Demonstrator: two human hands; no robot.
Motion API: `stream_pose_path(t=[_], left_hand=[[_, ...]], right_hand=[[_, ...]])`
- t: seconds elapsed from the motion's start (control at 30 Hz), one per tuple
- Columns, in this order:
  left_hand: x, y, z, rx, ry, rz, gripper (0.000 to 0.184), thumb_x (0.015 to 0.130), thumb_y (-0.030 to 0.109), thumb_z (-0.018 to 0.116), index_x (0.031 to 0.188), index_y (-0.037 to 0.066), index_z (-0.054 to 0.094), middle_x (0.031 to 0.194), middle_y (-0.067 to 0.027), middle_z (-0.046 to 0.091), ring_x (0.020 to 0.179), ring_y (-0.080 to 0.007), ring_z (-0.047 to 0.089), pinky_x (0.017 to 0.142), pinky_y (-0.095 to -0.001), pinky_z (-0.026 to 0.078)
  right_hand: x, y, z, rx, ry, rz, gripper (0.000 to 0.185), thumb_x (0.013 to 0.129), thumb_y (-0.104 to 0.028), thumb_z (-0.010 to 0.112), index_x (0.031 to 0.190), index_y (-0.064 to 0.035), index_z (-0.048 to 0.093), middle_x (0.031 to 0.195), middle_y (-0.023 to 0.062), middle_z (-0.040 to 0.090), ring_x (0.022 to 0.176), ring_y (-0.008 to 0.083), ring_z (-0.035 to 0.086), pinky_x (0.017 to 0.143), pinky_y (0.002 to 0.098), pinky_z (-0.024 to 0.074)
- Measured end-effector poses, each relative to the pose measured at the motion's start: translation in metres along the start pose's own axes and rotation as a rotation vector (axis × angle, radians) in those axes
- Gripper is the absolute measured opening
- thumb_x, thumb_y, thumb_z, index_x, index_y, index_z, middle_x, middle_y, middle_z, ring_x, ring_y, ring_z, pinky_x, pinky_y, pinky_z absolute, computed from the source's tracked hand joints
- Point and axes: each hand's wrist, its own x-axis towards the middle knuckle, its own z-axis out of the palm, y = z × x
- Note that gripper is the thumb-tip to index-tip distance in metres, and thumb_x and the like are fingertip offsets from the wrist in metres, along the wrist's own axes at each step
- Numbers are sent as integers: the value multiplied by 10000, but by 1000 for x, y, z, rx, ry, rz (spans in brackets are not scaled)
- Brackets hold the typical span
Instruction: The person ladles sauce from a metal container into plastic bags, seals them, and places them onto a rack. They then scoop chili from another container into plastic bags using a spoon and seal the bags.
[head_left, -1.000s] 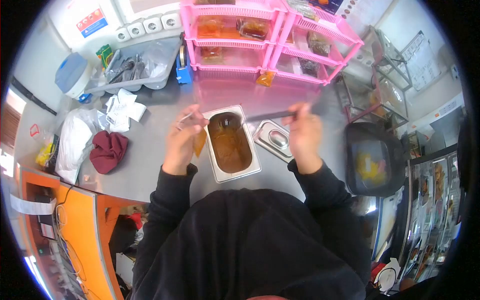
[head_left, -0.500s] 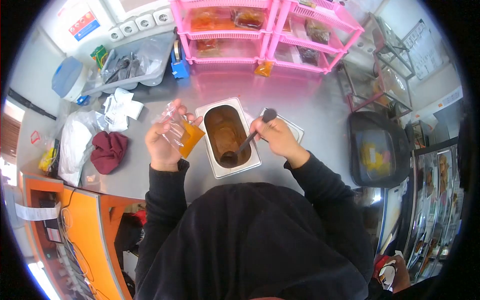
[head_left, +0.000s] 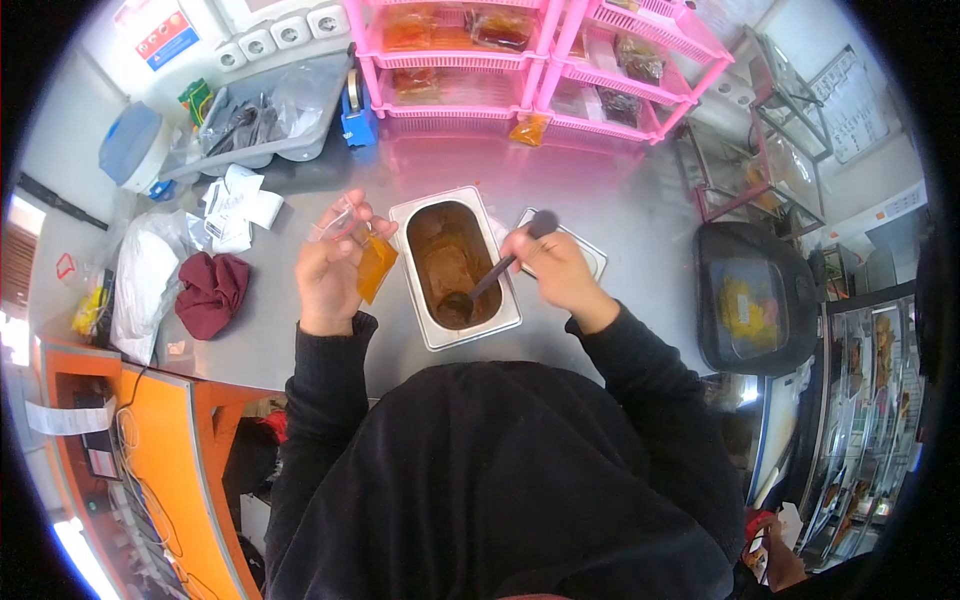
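Head view: the bag point(head_left: 376, 271) (orange-filled) hangs from the left hand point(head_left: 333, 268).

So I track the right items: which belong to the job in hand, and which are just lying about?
The job:
bag with orange contents, in left hand
dark ladle, in right hand
steel container
steel lid, probably

Lying about:
maroon cloth
white papers
blue tape dispenser

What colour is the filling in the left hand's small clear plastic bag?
The filling is yellow-orange, shown in the head view.
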Motion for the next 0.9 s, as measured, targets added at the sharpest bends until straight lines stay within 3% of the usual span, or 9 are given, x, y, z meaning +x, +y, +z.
stream_pose_path(t=[0.17, 0.33, 0.47, 0.6, 0.7, 0.9], left_hand=[[-1, -1, 6, 101, 18, -5, 531, 597, 140, 525, 1102, -19, 487, 932, -71, 503, 880, -236, 525, 897, -423, 380], [0, -4, 15, 127, 3, -22, 550, 577, 91, 518, 1107, -46, 467, 917, -66, 519, 897, -223, 525, 857, -319, 384], [-2, -9, 23, 299, -11, -29, 522, 607, 19, 503, 1126, -20, 470, 923, -42, 511, 922, -183, 504, 860, -298, 377], [-5, -15, 33, 350, -147, -91, 530, 645, -53, 504, 1168, 19, 453, 977, -32, 515, 962, -153, 490, 883, -298, 366], [-5, -19, 39, 310, -140, -162, 528, 660, -62, 500, 1178, 11, 437, 1052, -51, 516, 999, -165, 485, 898, -307, 363], [-7, -21, 42, 370, -112, -201, 516, 612, -26, 487, 1127, -34, 452, 1054, -84, 519, 985, -194, 503, 912, -317, 352]], right_hand=[[9, -3, -17, 225, 429, 69, 328, 896, -273, 451, 737, -13, 572, 573, 19, 498, 493, 88, 443, 486, 209, 358], [14, -26, -21, 481, 611, 0, 321, 883, -315, 469, 731, -35, 500, 527, 18, 427, 483, 101, 415, 471, 213, 332], [16, -50, -31, 652, 559, -223, 334, 891, -328, 453, 727, -40, 501, 558, 30, 438, 520, 110, 411, 497, 258, 339], [14, -93, -29, 558, 472, -486, 328, 904, -342, 403, 767, -58, 495, 597, 36, 457, 542, 127, 402, 530, 256, 328], [10, -114, -14, 392, 466, -640, 343, 918, -332, 361, 788, -37, 478, 605, 63, 449, 559, 154, 409, 546, 281, 342], [9, -111, -4, 224, 232, -912, 347, 918, -294, 367, 804, 15, 477, 745, 130, 487, 633, 183, 427, 565, 276, 345]])
